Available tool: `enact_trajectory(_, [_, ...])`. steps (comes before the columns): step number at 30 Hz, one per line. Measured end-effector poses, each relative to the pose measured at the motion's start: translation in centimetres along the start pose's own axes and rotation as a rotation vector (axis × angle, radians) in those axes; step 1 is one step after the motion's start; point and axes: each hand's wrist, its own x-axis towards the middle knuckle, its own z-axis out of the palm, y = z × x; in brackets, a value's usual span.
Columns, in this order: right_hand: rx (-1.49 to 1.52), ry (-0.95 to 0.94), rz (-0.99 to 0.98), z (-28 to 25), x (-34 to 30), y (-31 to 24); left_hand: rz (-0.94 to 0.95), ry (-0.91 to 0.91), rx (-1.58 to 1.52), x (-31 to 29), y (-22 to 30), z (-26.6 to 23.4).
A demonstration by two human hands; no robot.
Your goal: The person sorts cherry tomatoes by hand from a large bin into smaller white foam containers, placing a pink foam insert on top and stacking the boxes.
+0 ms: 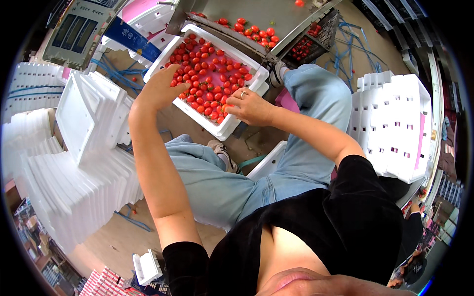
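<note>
A white foam tray (218,132) lined with pink holds many small red cherry tomatoes (201,66), and pink lining shows between them in the middle. My left hand (162,88) reaches over the tray's left side, thumb and fingers apart, close to the tomatoes along that edge. At the lower right corner, my right hand (251,106), with a ring on one finger, has its fingers curled down among the tomatoes. An orange-red tomato lies right by those fingertips, and whether they grip it is hidden.
Beyond the tray, a metal chute (296,29) holds more tomatoes. A weighing scale display (74,34) stands upper left. Stacked white foam lids (79,182) fill the left; stacked foam boxes (390,123) stand right. A black crate (311,44) and blue straps (348,49) lie upper right.
</note>
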Motion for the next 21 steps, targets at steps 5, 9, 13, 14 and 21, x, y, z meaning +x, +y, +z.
enact_trajectory(5, [0.063, -0.039, -0.213, -0.7, 0.7, 1.2, -0.004, -0.021, -0.026, 0.9, 0.3, -0.1])
enact_trajectory(9, [0.151, -0.085, -0.218, 0.4, 2.4, -0.4, -0.050, 0.027, -0.065, 0.9, -1.6, 0.4])
enact_trajectory(13, [0.235, -0.024, -0.367, -0.5, 3.6, -3.6, -0.197, -0.010, -0.102, 0.3, -2.5, -0.3])
enact_trajectory(14, [0.251, -0.047, -0.392, -0.5, 3.3, -4.0, -0.196, -0.012, -0.088, 0.4, -2.8, -0.3])
enact_trajectory(21, [0.295, -0.399, -0.422, -0.1, 0.0, -6.0, -0.116, 0.001, -0.069, 1.2, -4.8, 0.3])
